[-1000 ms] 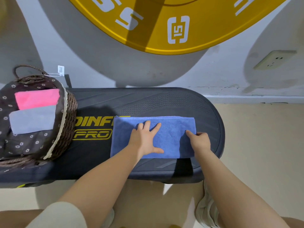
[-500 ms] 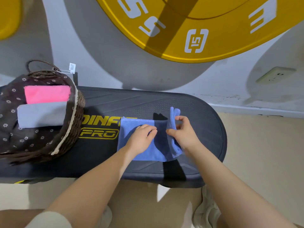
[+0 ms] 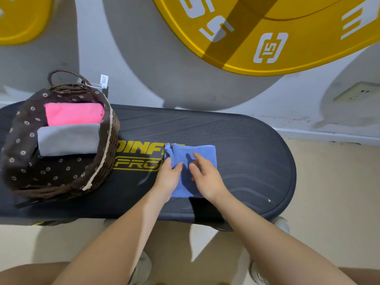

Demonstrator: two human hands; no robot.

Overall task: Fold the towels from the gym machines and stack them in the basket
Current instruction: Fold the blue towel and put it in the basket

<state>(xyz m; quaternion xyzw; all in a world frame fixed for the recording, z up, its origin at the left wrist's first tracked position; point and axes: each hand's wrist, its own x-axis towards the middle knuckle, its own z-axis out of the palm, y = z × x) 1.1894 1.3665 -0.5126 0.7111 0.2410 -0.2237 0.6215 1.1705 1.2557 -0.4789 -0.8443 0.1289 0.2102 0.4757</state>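
Observation:
A blue towel [image 3: 202, 154], folded into a small square, lies on the black oval platform [image 3: 250, 161] of a gym machine. My left hand [image 3: 167, 177] rests on the towel's left edge, fingers curled at the fold. My right hand [image 3: 205, 176] lies on top of the towel with fingers spread and relaxed. To the left stands a brown wicker basket [image 3: 111, 140] with a flowered lining. Inside it lie a folded pink towel [image 3: 74, 116] and, in front of that, a folded grey towel [image 3: 67, 138].
The platform carries yellow lettering [image 3: 135, 159] between basket and towel. Behind it is a grey wall with a large yellow disc graphic [image 3: 287, 38] and a socket [image 3: 357, 93]. Beige floor [image 3: 337, 202] runs to the right and below. My shoes [image 3: 141, 268] show under the platform's edge.
My right hand has carried the towel's right half over to the left, so the long strip is now a square. My left hand shifted to the left edge.

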